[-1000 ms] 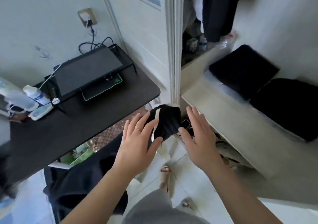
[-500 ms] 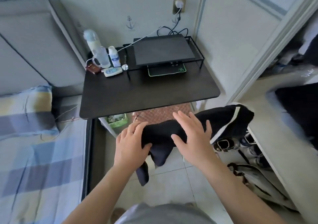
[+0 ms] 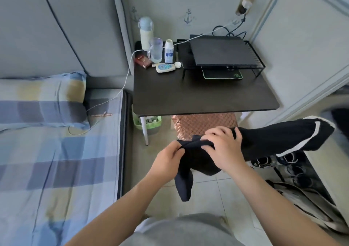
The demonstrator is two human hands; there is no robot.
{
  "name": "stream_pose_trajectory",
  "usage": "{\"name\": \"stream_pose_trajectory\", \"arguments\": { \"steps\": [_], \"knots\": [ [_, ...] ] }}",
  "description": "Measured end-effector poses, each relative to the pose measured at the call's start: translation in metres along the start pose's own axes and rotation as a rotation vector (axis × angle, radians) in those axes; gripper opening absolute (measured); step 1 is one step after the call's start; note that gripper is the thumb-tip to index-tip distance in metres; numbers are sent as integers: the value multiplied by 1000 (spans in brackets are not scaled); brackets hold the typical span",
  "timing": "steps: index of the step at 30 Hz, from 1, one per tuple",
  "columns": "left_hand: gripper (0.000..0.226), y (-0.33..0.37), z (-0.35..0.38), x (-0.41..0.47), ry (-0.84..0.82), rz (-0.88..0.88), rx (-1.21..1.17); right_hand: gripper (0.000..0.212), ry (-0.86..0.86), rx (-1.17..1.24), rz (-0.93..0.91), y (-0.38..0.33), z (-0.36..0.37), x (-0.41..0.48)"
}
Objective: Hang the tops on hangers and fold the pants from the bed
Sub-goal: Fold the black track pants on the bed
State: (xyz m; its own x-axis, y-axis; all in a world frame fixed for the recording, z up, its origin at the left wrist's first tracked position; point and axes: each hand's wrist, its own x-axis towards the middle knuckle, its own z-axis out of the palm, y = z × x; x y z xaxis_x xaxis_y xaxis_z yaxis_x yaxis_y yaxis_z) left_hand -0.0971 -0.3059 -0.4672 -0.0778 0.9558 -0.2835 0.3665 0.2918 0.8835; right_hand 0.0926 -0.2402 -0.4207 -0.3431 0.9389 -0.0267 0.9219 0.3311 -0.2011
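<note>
Black pants with a white side stripe [image 3: 279,138] are held in the air above the tiled floor, in front of the dark side table. My left hand [image 3: 168,160] pinches the left end of the folded bundle, and one loose end hangs down below it. My right hand [image 3: 222,147] grips the bundle just beside it, fingers curled over the cloth. The rest of the pants stretches out to the right. The bed [image 3: 56,160] with its blue checked sheet lies at the left; no clothes show on its visible part.
The dark side table [image 3: 198,96] carries a black laptop on a wire stand [image 3: 222,51], bottles and a glass mug [image 3: 155,50]. A green bin [image 3: 147,124] stands under it. Shoes and a bag [image 3: 294,170] lie at the right. A charging cable crosses onto the bed.
My view has swung left from the wardrobe shelf toward the bed and table. Both hands went from flat on the pants to gripping them, drawn closer together.
</note>
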Motion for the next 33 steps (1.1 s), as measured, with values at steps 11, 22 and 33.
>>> {"name": "stream_pose_trajectory", "arguments": {
  "steps": [11,22,33],
  "knots": [
    [27,-48,-205,-82,507,33,-226,22,-150,501,-459,-235,-19,59],
    [43,-118,-272,-230,957,-288,-267,20,-434,916,-1060,-467,-26,64],
    [29,-102,-303,-273,1683,-416,-260,15,-697,972,-1363,-615,-13,56]
  ]
}}
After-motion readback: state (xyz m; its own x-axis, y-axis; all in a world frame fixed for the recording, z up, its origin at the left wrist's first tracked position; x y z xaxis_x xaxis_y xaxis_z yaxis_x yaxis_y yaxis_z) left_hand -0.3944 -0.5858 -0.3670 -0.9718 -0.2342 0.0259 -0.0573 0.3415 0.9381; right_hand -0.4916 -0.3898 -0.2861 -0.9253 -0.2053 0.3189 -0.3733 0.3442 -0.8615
